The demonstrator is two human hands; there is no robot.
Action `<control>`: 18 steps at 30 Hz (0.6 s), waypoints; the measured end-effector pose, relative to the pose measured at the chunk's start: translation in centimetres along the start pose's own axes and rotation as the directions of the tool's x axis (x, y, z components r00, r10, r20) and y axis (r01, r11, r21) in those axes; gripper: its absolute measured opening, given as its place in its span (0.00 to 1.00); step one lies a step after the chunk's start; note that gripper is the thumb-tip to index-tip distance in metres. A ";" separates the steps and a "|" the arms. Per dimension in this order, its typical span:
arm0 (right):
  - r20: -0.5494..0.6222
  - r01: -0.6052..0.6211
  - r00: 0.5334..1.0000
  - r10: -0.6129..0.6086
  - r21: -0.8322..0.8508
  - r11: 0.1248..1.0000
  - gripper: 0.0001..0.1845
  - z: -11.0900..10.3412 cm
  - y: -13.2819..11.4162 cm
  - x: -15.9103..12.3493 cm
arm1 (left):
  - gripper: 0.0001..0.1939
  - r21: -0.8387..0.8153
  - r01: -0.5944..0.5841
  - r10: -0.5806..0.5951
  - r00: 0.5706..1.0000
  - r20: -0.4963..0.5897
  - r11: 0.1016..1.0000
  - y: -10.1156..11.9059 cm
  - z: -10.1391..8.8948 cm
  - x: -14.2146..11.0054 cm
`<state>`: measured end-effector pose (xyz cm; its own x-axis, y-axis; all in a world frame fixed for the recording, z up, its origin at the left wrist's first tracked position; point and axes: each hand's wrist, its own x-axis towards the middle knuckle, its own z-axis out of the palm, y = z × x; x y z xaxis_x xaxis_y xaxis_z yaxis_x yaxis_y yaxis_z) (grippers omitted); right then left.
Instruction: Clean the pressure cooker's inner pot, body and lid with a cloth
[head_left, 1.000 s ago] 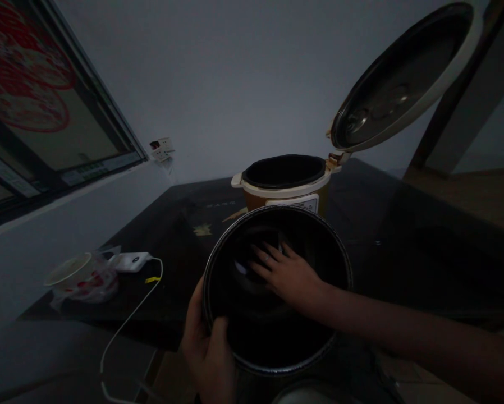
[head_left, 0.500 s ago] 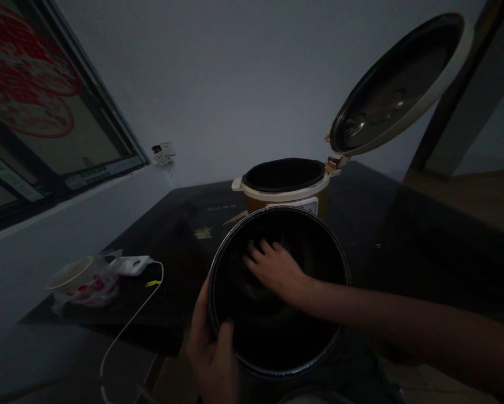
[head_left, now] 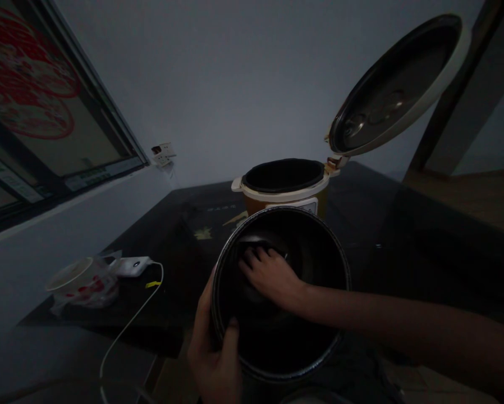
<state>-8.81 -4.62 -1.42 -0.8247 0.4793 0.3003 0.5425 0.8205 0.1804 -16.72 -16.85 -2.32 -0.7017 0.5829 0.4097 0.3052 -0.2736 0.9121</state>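
Observation:
A dark inner pot (head_left: 315, 336), round with a shiny rim, is tipped so that its mouth faces me. My left hand (head_left: 216, 348) grips its left rim, thumb over the edge and fingers around the outside. Inside the pot is my right hand (head_left: 273, 275), its fingers apart and bent toward the dark inner surface; the fingertips are partly lost in shadow. Whether anything thin lies under them is too dark to make out. Just behind the pot stands a rice cooker (head_left: 283, 196) with a white rim, its lid (head_left: 395, 90) raised to the right.
The black table (head_left: 172, 224) carries a bowl in a plastic bag (head_left: 83, 283) at its left edge. Beside it lies a white power strip (head_left: 134, 265) with a cable (head_left: 129, 320) hanging over the edge. A wall socket (head_left: 163, 152) and a window (head_left: 67, 112) are at the left.
My right hand has shifted slightly down and left inside the pot. The pot has turned a little, and more of its grey inner surface shows. My left hand keeps its hold.

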 end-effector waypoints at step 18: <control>0.203 -0.017 0.906 0.371 0.894 -0.449 0.36 -1.0 -2.1 -7.2 | 0.32 0.048 -0.037 0.041 0.996 -0.085 0.998 -0.8 -0.2 -0.3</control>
<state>-3.83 -10.09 -3.06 -0.5788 0.8017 0.1491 -0.3727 -0.0975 -0.9228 -16.91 -16.96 -3.12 -0.7409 0.5039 0.4441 0.3617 -0.2579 0.8959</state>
